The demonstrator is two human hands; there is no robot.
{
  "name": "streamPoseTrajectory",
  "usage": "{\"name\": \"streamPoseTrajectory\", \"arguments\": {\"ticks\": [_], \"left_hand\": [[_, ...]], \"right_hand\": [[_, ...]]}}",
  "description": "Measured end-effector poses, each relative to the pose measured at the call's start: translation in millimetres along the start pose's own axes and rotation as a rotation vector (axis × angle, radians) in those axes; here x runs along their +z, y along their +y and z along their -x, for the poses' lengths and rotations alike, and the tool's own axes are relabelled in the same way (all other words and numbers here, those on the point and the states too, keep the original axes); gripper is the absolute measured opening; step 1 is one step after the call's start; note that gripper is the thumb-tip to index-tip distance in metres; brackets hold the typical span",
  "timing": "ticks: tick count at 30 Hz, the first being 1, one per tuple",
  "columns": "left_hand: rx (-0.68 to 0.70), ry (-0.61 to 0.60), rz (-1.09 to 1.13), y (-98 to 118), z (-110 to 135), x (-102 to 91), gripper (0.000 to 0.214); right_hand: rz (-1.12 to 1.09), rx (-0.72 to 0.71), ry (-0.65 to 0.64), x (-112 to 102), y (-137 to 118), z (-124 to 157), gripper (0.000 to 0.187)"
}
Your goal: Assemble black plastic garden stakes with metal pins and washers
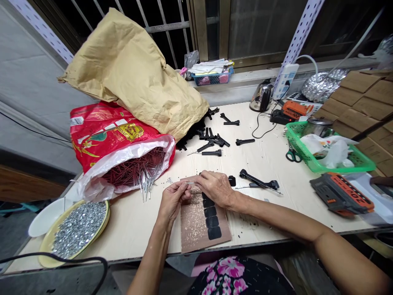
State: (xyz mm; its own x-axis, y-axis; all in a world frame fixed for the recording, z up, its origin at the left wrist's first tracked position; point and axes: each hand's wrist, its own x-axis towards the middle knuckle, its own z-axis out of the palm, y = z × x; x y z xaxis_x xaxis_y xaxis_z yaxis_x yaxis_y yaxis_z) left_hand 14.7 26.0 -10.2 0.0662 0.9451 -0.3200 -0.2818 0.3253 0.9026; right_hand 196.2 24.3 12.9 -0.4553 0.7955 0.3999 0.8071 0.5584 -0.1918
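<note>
My left hand (173, 200) is closed in a pinch on a thin metal pin (190, 182) that points right, toward my right hand. My right hand (215, 187) lies curled over a black plastic part (231, 180), with its fingers closed around it. Both hands rest above a brown board (199, 219) with black pads, lying at the near table edge. A finished-looking black lever piece (259, 181) lies just right of my right hand. A red bag (118, 141) spilling long metal pins (138, 170) sits to the left.
A yellow dish of small silver washers (78, 227) sits near left. Loose black parts (213, 141) spill from a brown paper sack (132, 69). A green basket (330, 149) with scissors, an orange battery (342, 196), a kettle (260, 96) and cardboard boxes (365, 98) stand right.
</note>
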Motion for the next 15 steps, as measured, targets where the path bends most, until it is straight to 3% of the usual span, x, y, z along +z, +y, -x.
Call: {"name": "streamPoseTrajectory", "arguments": {"ticks": [10, 15], "left_hand": [[0.102, 0.035, -0.174, 0.9, 3.6, 6.4, 0.027], [0.106, 0.045, -0.225, 2.7, 4.6, 8.6, 0.028]], "right_hand": [[0.018, -0.053, 0.037, 7.5, 6.0, 4.7, 0.02], [-0.083, 0.035, -0.014, 11.1, 9.8, 6.5, 0.025]]}}
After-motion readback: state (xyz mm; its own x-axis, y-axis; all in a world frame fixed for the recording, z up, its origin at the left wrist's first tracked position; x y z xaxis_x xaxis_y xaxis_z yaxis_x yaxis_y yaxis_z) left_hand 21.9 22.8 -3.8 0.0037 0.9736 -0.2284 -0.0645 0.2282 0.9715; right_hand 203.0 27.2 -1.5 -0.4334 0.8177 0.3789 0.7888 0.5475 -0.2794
